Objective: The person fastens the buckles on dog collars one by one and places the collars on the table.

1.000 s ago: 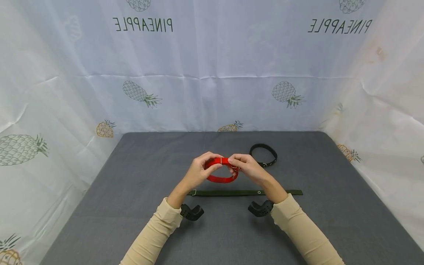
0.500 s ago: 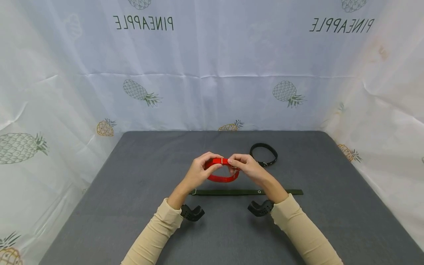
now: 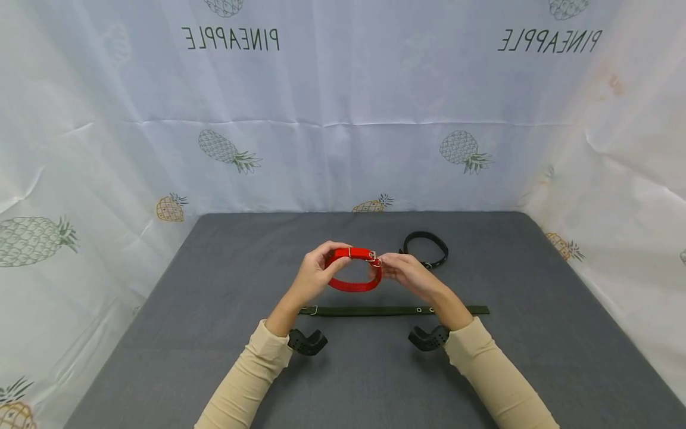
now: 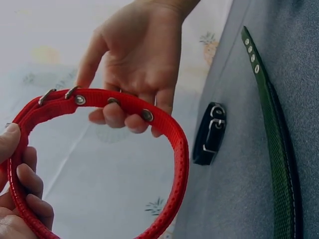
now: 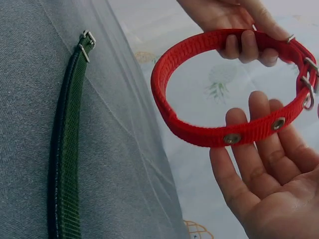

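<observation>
Starting at the left, our left hand point(image 3: 316, 275) curls its fingers and thumb round the near-left arc of the red collar point(image 3: 354, 285), pinching the webbing so that the buckled loop stands up in the air above the middle of the table point(image 3: 214, 333) rather than sagging. The collar is closed into a ring, its metal buckle point(image 3: 373, 257) at the top right, where we can get at it. Our right hand point(image 3: 404, 274) meets the ring there with fingers nearly straight and spread, the strap with its eyelets lying across the fingertips point(image 5: 264, 107), so this grip supports the collar and does not clasp it. Below the hands a dark green collar point(image 3: 393, 310) lies flat and unbuckled, parallel to the near edge. Farther right, toward the far edge, a black collar point(image 3: 427, 249) rests buckled in a small loop.
</observation>
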Tool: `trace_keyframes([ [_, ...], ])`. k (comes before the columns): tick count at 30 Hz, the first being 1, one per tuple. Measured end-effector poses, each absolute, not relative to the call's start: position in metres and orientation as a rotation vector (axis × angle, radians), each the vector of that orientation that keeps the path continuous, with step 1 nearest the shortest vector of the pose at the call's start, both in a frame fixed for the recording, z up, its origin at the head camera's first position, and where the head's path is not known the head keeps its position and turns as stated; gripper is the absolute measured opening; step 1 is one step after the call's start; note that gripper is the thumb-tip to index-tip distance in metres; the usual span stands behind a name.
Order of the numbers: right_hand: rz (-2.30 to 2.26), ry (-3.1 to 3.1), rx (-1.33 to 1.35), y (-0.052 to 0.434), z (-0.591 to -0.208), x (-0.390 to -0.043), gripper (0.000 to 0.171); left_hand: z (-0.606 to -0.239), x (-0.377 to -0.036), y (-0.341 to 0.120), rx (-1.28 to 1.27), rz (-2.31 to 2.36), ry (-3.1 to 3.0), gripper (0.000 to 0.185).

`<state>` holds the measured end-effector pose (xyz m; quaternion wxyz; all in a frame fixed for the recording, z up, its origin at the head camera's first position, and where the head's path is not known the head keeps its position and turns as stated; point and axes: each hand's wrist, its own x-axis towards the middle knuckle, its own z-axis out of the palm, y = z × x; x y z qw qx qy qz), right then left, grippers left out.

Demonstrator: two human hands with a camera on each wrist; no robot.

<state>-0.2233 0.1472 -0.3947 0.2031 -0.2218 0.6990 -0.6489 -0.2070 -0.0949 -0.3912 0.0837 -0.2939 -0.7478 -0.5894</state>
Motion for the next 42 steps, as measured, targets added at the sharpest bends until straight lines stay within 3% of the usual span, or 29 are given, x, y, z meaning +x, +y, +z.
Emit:
trace_keyframes([
  [9, -1.879, 1.885, -0.625, 0.147, -0.398, -0.224, 0.021, -0.394, -0.210, -0.097, -0.872, -1.772, -2.225, 0.026],
  [42, -1.930, 1.930, -0.582, 0.140, -0.383, -0.242, 0.016, -0.400, -0.216, -0.128, -0.744, -1.632, -2.302, 0.037],
])
